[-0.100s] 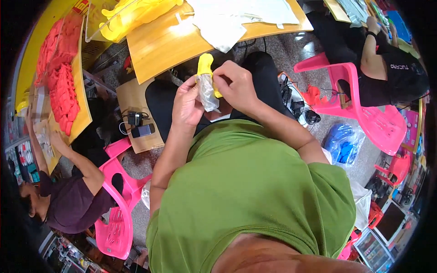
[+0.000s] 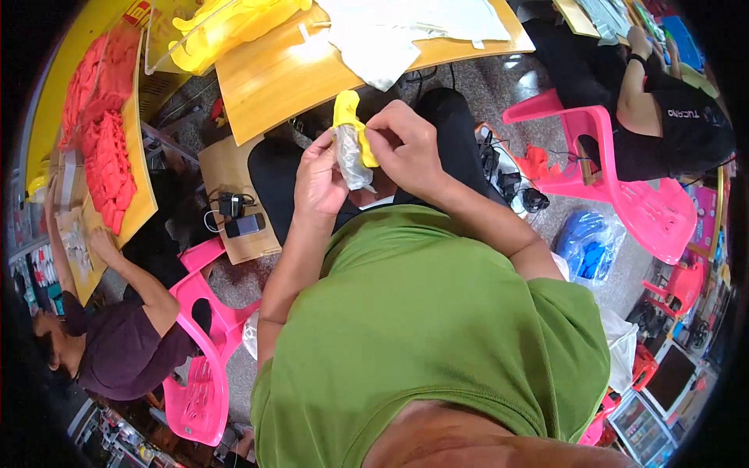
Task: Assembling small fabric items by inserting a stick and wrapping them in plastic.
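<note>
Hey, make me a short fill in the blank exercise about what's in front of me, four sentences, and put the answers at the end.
1. The left hand holds a clear plastic wrapper together with a curvy piece coloured ____.
2. The hand at that piece's right edge is the person's ____ hand.
3. The black charger lies on a flat sheet of brown ____.
4. The pile on the table at the far left is coloured ____.

Missing words: yellow; right; cardboard; red.
</note>
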### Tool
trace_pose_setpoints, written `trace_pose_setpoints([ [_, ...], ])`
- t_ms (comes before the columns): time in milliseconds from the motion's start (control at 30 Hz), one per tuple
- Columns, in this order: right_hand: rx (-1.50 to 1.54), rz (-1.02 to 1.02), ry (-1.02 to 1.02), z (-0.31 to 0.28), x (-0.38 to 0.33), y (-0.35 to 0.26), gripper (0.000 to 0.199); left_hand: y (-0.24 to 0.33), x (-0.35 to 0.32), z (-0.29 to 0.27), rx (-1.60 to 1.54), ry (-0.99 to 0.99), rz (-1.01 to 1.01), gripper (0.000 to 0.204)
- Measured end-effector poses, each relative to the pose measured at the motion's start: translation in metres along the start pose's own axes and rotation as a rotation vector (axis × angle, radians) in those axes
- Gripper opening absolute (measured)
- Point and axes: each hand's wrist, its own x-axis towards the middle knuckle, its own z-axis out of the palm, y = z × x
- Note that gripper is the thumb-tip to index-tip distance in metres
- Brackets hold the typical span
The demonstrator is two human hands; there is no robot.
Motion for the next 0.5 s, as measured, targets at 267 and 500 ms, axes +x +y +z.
trace_pose_setpoints([
  [267,-0.03,-0.095,0.086,-0.003,0.001,-0.004,0.008,-0.001,0.001,0.001,0.01,-0.061,0.027,0.022],
  [500,-0.098,-0.086,0.017,-0.001,0.005,-0.003,0.005,-0.001,-0.003,0.016,0.159,-0.065,0.118,0.02],
])
